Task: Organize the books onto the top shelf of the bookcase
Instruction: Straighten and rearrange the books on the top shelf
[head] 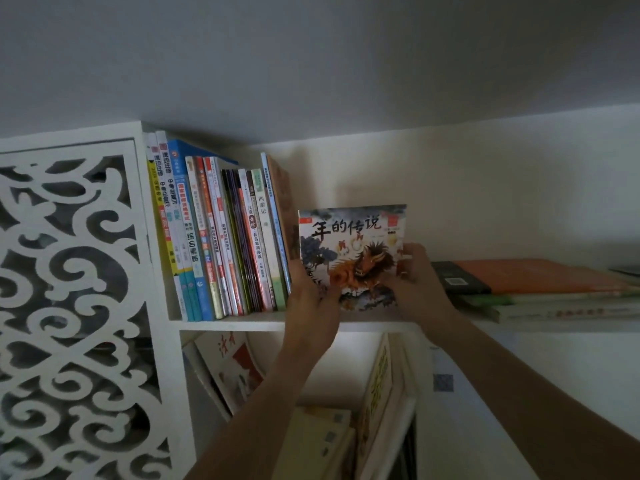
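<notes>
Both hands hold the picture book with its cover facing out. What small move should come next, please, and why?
Probably turn the picture book spine-out and slide it left against the upright row. The left hand and right hand hold it by its edges just right of that row, cover still facing out, with bare top shelf below.

Dim room, plain pale wall [485,174], grey ceiling [311,57], white carved lattice panel [69,271].
</notes>
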The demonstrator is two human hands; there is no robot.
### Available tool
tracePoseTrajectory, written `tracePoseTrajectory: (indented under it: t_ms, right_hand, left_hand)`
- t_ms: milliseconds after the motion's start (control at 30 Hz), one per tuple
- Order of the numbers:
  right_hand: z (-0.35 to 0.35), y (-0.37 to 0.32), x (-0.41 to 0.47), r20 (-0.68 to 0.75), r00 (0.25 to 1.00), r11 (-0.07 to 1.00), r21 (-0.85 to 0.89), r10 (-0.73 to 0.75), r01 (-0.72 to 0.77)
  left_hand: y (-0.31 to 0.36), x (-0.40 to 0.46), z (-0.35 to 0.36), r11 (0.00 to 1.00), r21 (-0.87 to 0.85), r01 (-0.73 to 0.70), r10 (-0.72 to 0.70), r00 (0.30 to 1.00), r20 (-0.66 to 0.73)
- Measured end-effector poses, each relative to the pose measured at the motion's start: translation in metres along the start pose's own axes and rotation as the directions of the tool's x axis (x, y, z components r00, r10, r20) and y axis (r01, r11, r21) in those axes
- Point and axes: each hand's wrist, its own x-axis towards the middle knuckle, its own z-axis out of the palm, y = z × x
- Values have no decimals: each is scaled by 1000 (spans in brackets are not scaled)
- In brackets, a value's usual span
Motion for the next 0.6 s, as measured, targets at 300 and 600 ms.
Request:
tracePoseTrajectory:
  t_ms: [300, 600]
  right_hand:
    - [-65, 0, -81, -33, 952, 951, -64, -303, 301]
    - [-238, 167, -271, -208, 973, 965, -220, 95, -141]
  left_hand:
    - [39, -76, 32, 980, -32, -194, 191, 978, -80]
    - [10, -292, 210, 977, -89, 193, -165, 952, 257]
